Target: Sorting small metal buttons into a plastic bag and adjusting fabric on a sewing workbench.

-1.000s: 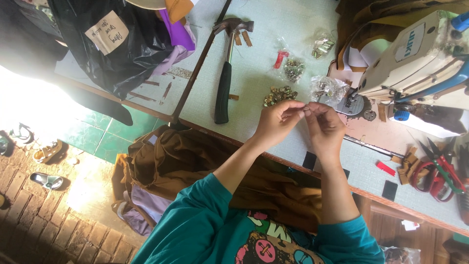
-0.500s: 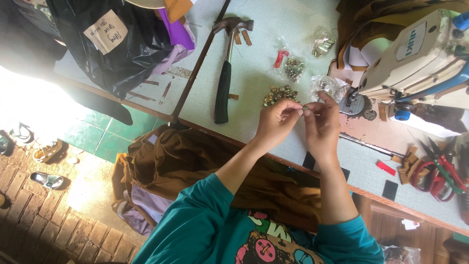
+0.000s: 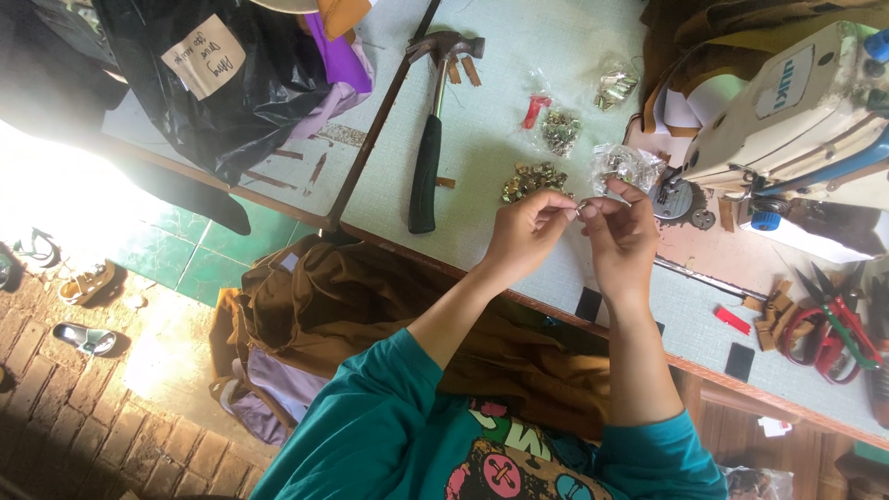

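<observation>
My left hand [image 3: 526, 231] and my right hand [image 3: 620, 231] meet above the pale green table [image 3: 491, 139], fingertips pinched together on a small metal fitting [image 3: 581, 210]. Just beyond my left hand lies a loose pile of brass-coloured metal fittings [image 3: 531, 180]. A clear plastic bag of silver fittings [image 3: 625, 167] sits right by my right hand's fingers. Brown fabric [image 3: 370, 296] lies in my lap below the table edge.
A black-handled hammer [image 3: 429, 153] lies left of the pile. Two small bags of fittings [image 3: 560, 130] [image 3: 615, 85] sit further back. A white sewing machine [image 3: 787, 111] stands at the right, red scissors [image 3: 824, 329] near the right edge, a black plastic bag [image 3: 194, 83] at the far left.
Both hands have shifted slightly down and toward me while staying pinched together on the small fitting.
</observation>
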